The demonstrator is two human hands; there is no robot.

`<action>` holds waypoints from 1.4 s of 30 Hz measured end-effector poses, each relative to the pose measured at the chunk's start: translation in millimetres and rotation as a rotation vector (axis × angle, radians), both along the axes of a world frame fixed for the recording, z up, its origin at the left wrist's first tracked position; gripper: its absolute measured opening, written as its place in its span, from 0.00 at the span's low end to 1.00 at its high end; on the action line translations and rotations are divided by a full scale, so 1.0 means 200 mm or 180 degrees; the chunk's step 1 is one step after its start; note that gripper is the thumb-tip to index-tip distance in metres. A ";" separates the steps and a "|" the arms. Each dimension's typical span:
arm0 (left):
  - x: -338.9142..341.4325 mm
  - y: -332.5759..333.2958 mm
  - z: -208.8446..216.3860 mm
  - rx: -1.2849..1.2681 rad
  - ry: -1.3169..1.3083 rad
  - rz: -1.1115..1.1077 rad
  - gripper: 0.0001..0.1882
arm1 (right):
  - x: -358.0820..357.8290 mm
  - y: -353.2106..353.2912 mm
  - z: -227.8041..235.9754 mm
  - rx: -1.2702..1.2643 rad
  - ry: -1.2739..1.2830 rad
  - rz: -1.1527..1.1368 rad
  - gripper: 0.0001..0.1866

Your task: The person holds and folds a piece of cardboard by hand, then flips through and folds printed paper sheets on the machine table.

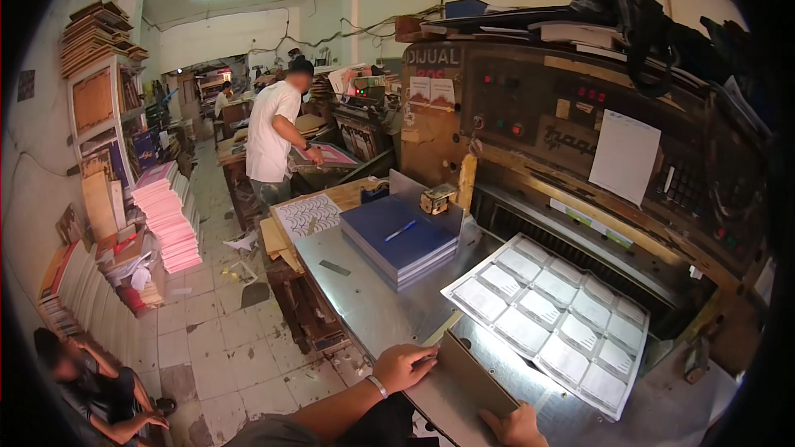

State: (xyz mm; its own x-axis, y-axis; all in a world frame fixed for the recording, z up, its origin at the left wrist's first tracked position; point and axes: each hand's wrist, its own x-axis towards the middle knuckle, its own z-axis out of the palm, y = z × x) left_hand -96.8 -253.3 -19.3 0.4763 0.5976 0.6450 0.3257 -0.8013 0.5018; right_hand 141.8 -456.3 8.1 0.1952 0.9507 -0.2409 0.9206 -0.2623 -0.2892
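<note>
At the near edge of the metal machine table [364,302], both my hands are on a flat brown board [464,393]. My left hand [402,368], with a pale band at the wrist, closes its fingers on the board's left end. My right hand [515,427] grips its near right end, with the thumb lying on the surface. Just beyond lies a sheet printed with a grid of grey-and-white panels [571,314], partly under the cutting machine's front [530,141]. Farther left sits a stack of dark blue books [397,240], with a blue pen [401,230] on top.
A patterned sheet [319,217] lies at the table's far left corner. On the left, a tall pink-edged paper stack [168,215] stands on the tiled floor [224,356]. One person [276,132] works at another table; another person [99,389] sits low at the left.
</note>
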 end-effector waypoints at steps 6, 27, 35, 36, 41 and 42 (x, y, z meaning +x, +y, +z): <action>0.01 -0.01 0.00 -0.0132 0.0046 -0.0004 0.12 | 0.05 0.03 -0.04 0.2235 0.0453 0.0849 0.19; 0.01 0.02 0.00 -0.0163 0.0040 0.0027 0.09 | 0.10 0.04 -0.12 0.2108 0.0291 0.0959 0.19; 0.01 0.01 0.01 -0.0281 0.0069 0.0024 0.09 | 0.08 0.03 -0.06 0.2057 0.0322 0.0914 0.19; 0.01 0.01 0.01 -0.0269 0.0067 0.0019 0.09 | 0.07 0.03 -0.05 0.1964 0.0294 0.0850 0.18; 0.01 0.01 0.01 -0.0243 0.0035 -0.0002 0.09 | 0.09 0.04 -0.08 0.2045 0.0411 0.0894 0.19; 0.01 0.01 0.01 -0.0251 0.0038 -0.0001 0.09 | 0.09 0.04 -0.08 0.2042 0.0428 0.0876 0.19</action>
